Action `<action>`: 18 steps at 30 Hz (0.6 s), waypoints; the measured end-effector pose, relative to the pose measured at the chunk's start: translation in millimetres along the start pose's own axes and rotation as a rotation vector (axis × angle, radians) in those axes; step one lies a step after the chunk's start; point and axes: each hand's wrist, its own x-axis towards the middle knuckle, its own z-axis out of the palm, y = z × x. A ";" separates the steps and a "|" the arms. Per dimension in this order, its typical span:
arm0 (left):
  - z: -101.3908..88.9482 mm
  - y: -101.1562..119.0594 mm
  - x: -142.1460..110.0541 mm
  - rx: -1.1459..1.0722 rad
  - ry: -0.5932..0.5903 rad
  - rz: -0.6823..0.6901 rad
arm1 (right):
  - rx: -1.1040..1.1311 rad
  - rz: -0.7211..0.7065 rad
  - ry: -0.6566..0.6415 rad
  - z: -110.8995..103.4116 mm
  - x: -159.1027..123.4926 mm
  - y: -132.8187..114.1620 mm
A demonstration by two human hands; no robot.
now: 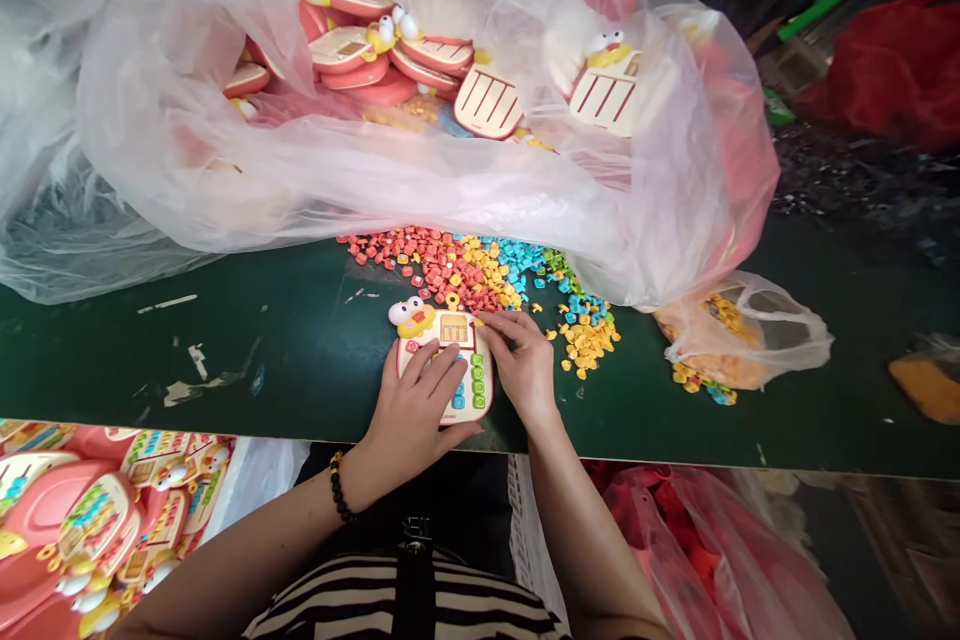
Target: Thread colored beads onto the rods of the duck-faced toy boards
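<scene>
A cream toy panel with a red rim [484, 410] lies on the green table, with a bulging-eyed duck head [414, 317] at its upper left corner. Rows of small red, blue and green buttons [478, 375] sit in its slots. My left hand [416, 405] rests over the panel's lower left, fingers stretched out flat across the face, partly hiding the buttons. At the upper right corner, the fingertips of my right hand [521, 360] are pinched together on a small yellow piece [478, 323], largely covered. A yellow ring [452, 300] shows at the panel's top edge.
Beyond the panel spreads a pile of loose red [457, 270], yellow [589, 345], blue and green pieces. Behind it, a big clear plastic bag [420, 185] holds several duck panels. A small bag of yellow pieces [720, 340] sits right. Button-filled panels [97, 520] lie below left.
</scene>
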 end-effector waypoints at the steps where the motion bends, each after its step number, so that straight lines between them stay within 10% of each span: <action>1: 0.4 -0.3 0.0 -0.002 -0.001 0.000 | -0.012 -0.001 -0.005 0.7 0.1 0.2; 18: -0.3 -0.2 0.5 -0.018 -0.028 0.006 | -0.142 -0.163 -0.162 -5.1 4.1 2.6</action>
